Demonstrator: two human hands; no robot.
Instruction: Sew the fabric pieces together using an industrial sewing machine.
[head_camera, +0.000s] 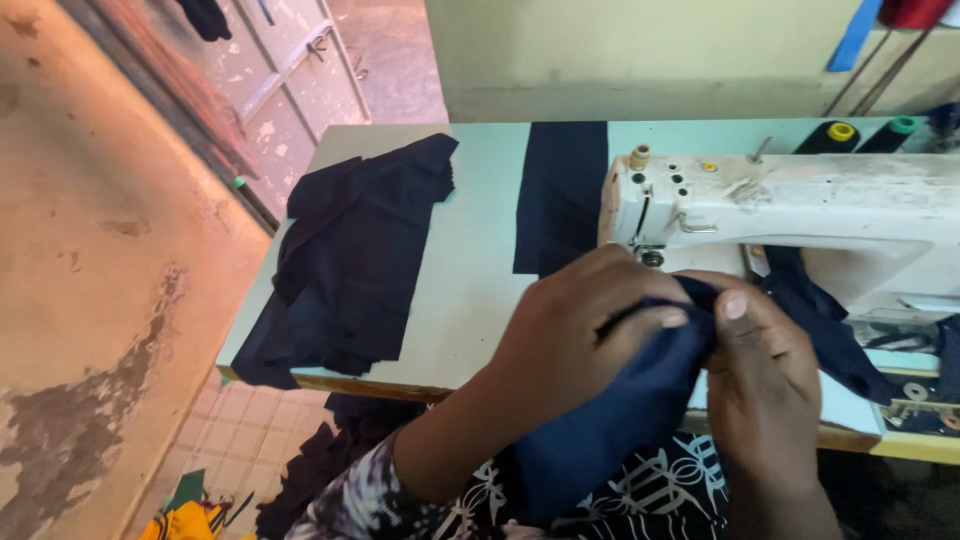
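Both my hands hold one piece of dark navy cloth (600, 420) in front of a white sewing machine (800, 215). My left hand (575, 335) pinches the cloth's top edge between thumb and fingers. My right hand (765, 375) grips the same edge just to the right, thumb on top. The cloth hangs down toward my lap, and another part of it runs up under the machine's arm (820, 320).
A pile of dark cloth pieces (350, 260) lies on the left of the pale table (470, 250), and a dark strip (560, 195) lies beside the machine. Thread cones (840, 135) stand at the back right. Scraps lie on the tiled floor (240, 440).
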